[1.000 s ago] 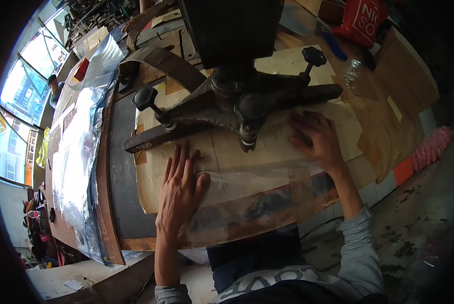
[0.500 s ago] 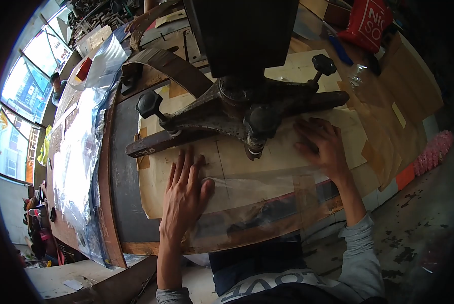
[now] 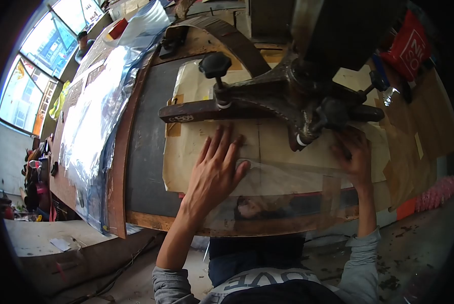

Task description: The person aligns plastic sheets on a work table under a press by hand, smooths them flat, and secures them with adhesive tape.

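Note:
My left hand (image 3: 214, 169) lies flat on a cream paper sheet (image 3: 282, 137), fingers stretched out and thumb apart. Its thumb is at the upper edge of a clear plastic film (image 3: 287, 177), which hangs over the wooden front edge. Farther right, my right hand (image 3: 357, 157) rests on the paper with fingers slightly bent and spread, the fingertips shaded beneath a dark metal press head (image 3: 267, 93). A long metal bar (image 3: 191, 110) runs under that head, just beyond both hands. Black knobs, one at the left (image 3: 215, 65), stand on its arms.
A curved strip (image 3: 227, 38) arches behind the press. Shiny plastic sheeting (image 3: 93, 116) covers a board at left, where a person (image 3: 83, 45) is near the windows. A red bag (image 3: 406, 48), brown paper (image 3: 414, 131) and a pink bundle (image 3: 437, 193) are at right.
The camera view has shifted, so the press, paper and hands appear farther right. My left hand stays flat on the paper; the right hand stays near the press head, its fingertips now more shaded.

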Action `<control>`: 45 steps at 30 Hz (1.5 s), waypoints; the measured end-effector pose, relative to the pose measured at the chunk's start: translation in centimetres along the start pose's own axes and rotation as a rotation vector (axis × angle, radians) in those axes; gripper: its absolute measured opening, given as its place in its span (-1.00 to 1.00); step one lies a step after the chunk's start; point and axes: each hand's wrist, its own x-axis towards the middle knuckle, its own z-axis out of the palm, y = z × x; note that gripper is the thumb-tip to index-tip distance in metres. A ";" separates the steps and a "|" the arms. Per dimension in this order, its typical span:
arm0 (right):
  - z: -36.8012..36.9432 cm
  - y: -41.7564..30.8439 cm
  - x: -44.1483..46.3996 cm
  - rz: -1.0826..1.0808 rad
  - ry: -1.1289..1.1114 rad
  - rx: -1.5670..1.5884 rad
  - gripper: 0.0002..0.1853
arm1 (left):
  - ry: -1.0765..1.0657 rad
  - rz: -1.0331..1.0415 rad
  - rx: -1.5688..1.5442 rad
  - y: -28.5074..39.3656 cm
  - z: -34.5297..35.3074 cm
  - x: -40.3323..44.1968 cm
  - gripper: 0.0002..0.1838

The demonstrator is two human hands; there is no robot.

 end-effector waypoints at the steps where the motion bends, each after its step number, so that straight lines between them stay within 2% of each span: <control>1: 0.0 0.0 0.1 -0.002 -0.003 -0.001 -0.54 | 0.006 0.007 -0.009 0.0 0.1 0.0 -0.49; 21: 0.2 1.1 0.6 -0.039 -0.023 0.027 -0.48 | 0.065 0.045 0.079 0.3 0.3 -0.3 -0.50; 30: 0.2 1.4 0.6 -0.181 0.054 0.139 -0.62 | 0.182 0.099 0.121 0.5 0.1 -0.5 -0.53; 32: 0.3 1.6 0.4 -0.167 0.069 0.199 -0.68 | 0.256 0.130 0.122 0.5 0.1 -0.5 -0.54; 35: 0.2 1.5 0.3 -0.111 0.084 0.238 -0.76 | 0.165 0.082 0.105 0.9 -0.5 -0.7 -0.55; 36: 0.3 1.4 0.2 -0.085 0.088 0.247 -0.79 | 0.199 0.104 0.112 0.7 -0.3 -0.7 -0.54; 41: 0.5 1.0 0.3 -0.108 0.117 0.214 -0.77 | 0.311 0.163 0.120 -0.5 0.6 -0.2 -0.52; 45: 0.7 1.3 0.1 -0.167 0.119 0.174 -0.73 | 0.238 0.177 0.113 -1.0 0.7 0.3 -0.45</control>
